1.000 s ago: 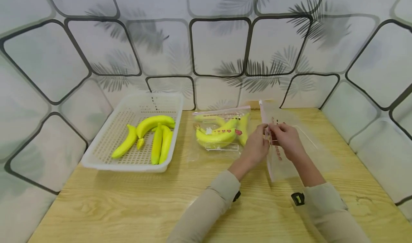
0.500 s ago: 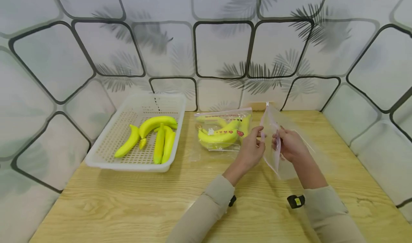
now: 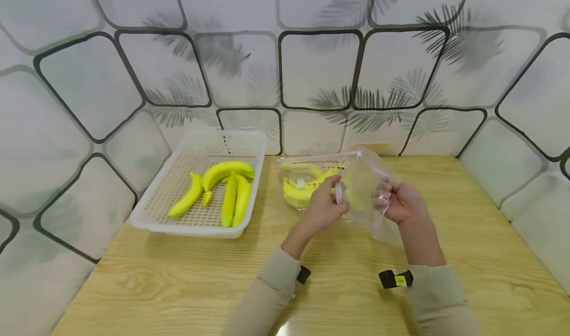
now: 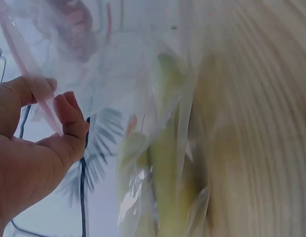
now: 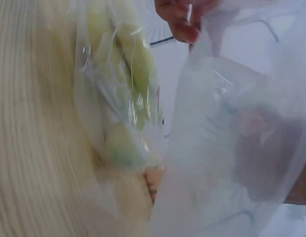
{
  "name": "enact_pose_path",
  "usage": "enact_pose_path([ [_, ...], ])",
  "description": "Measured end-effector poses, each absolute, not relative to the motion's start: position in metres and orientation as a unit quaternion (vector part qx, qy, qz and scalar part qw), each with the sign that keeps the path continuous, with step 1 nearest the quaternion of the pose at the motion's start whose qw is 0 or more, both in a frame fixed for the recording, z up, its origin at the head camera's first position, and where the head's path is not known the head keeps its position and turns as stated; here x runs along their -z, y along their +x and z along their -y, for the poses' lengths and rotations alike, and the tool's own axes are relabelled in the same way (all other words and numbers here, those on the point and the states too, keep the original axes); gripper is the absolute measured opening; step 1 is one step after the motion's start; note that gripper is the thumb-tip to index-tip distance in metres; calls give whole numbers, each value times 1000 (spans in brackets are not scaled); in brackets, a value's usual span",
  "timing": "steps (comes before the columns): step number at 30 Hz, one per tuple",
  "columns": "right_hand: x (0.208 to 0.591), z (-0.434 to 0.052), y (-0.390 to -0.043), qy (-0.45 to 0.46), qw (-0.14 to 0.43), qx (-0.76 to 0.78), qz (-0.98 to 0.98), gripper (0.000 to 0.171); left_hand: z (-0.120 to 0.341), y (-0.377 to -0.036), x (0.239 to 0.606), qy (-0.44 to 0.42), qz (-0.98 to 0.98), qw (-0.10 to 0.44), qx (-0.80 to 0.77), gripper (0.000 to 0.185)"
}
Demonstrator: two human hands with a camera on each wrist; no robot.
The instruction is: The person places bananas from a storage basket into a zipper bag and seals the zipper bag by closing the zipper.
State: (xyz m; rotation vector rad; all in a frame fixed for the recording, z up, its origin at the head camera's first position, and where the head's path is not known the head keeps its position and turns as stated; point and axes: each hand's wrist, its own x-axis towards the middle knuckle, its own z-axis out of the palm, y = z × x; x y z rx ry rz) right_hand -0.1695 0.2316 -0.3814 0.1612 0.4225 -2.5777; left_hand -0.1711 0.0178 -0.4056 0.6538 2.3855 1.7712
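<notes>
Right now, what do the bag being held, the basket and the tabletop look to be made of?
The empty zip bag looks like thin clear plastic film: it is see-through, crinkled and glossy, with a pink zip strip. The basket looks like rigid white plastic with a perforated floor. The table shows pale wood grain with a slight sheen, possibly laminate.
</notes>
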Motion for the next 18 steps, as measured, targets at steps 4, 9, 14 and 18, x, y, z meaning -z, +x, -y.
enact_pose_path([
  [4,378,-220,-168,59,249,956,-145,48,-1,-171,400,195,-800,31,-567,67],
  [9,376,-210,-166,27,265,955,-130,49,12,-172,396,188,-823,5,-535,67],
  [14,371,-198,-168,16,258,946,-198,47,32,-176,390,194,-838,-8,-511,66],
  [18,373,-182,-171,3,233,913,-336,40,44,-176,389,202,-843,-18,-498,67],
])
